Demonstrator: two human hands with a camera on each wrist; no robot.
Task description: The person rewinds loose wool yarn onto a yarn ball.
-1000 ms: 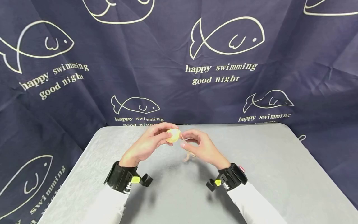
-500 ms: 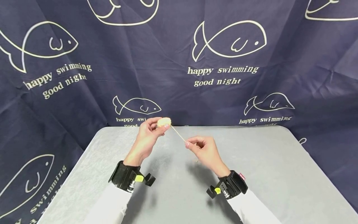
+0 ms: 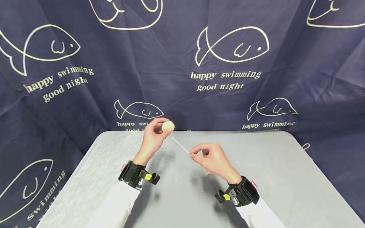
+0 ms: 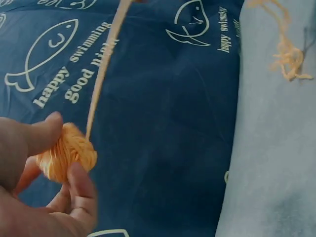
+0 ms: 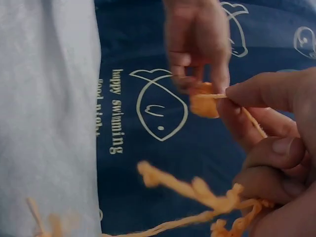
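Observation:
A small pale-orange ball of yarn [image 3: 168, 126] is held up over the table's far edge by my left hand [image 3: 152, 139], between thumb and fingers. In the left wrist view the wound strands of the yarn ball [image 4: 69, 155] show clearly. One strand [image 3: 180, 145] runs taut from it, down and rightward to my right hand [image 3: 211, 156], whose thumb and index finger pinch it. Below the right hand dangles a loose, tangled yarn tail [image 5: 197, 190], also visible near the table in the left wrist view. The other right-hand fingers are curled in around part of this tail.
A grey table [image 3: 176, 196] lies under both hands. Behind it hangs a dark blue cloth [image 3: 176, 69] printed with white fish and lettering. A small white loop [image 3: 306, 146] shows at the table's right edge. Both wrists wear black camera straps.
My hands were close together at the ball, then drew apart. The right hand moved right and nearer to me, stretching the strand out; the left went slightly left and up with the ball.

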